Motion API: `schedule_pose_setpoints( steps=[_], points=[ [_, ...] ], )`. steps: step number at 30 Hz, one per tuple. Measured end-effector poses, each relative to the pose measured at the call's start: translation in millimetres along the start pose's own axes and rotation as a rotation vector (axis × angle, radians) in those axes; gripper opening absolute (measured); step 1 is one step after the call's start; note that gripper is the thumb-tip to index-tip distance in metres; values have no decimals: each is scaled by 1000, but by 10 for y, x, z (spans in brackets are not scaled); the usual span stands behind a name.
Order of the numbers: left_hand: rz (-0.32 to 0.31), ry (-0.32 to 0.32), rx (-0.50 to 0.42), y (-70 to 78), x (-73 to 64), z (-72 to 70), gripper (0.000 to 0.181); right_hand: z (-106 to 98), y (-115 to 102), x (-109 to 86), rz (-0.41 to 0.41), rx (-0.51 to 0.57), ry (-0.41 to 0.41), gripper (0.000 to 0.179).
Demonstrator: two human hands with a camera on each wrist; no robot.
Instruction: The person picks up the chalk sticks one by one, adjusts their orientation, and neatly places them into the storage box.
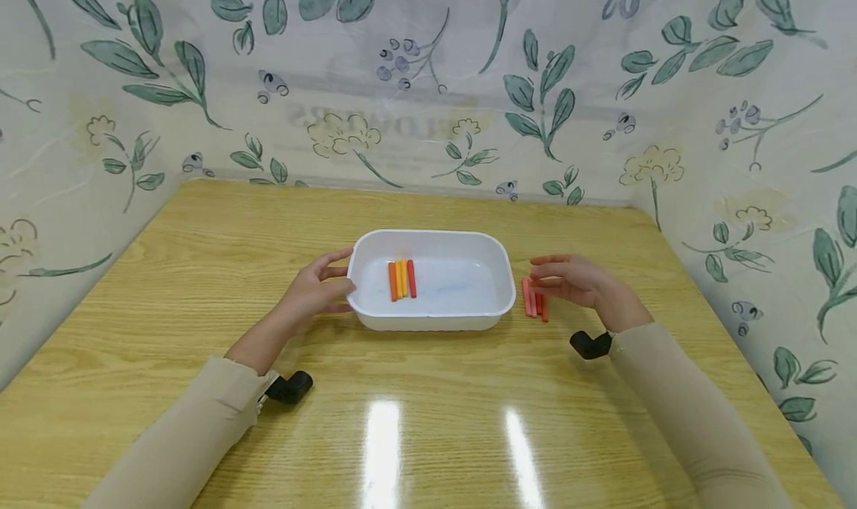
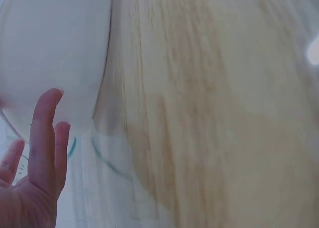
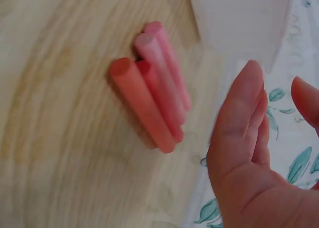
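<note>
A white plastic tray (image 1: 469, 321) stands mid-table, with several short crayon-like sticks (image 1: 402, 280), orange, yellow and red, side by side in its left half. At its left end is my left hand (image 1: 320, 286), fingers spread and nearly straight, fingertips right at the rim. The left wrist view shows these fingers (image 2: 44, 133) along the tray's outer wall (image 2: 60, 43). Off the tray's right end lies a small bunch of pink, red and orange sticks (image 3: 149, 83). My right hand (image 1: 576, 280) is just above and beside that bunch, fingers extended and holding nothing; it partly hides the bunch in the head view.
The wood-grain table (image 1: 428, 390) has bright light reflections near its front. A flower-patterned covering (image 1: 428, 85) rises along the back and both sides. A black wrist camera (image 1: 291, 388) sits at the left cuff, another black camera (image 1: 591, 344) at the right.
</note>
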State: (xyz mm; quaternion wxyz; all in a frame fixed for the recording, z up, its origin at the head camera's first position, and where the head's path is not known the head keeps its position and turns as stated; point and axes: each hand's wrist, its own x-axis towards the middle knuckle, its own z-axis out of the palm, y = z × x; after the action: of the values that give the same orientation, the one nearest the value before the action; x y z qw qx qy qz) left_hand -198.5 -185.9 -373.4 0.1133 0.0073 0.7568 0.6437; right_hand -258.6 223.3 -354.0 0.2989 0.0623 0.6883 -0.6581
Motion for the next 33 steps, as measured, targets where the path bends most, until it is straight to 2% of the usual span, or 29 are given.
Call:
schedule_pose_setpoints(
  steps=[9, 20, 26, 33],
  points=[
    [1, 4, -4, -6, 16, 10, 67, -64, 127, -45, 12, -53, 89, 59],
    [-4, 14, -4, -4, 9, 4, 67, -134, 289, -80, -1, -96, 63, 62],
    [-13, 23, 5, -6, 17, 1, 67, -163, 366, -53, -47, -194, 19, 67],
    [-11, 22, 0, -10, 14, 7, 67, -157, 372, -27, -67, -350, 38, 69]
  ],
)
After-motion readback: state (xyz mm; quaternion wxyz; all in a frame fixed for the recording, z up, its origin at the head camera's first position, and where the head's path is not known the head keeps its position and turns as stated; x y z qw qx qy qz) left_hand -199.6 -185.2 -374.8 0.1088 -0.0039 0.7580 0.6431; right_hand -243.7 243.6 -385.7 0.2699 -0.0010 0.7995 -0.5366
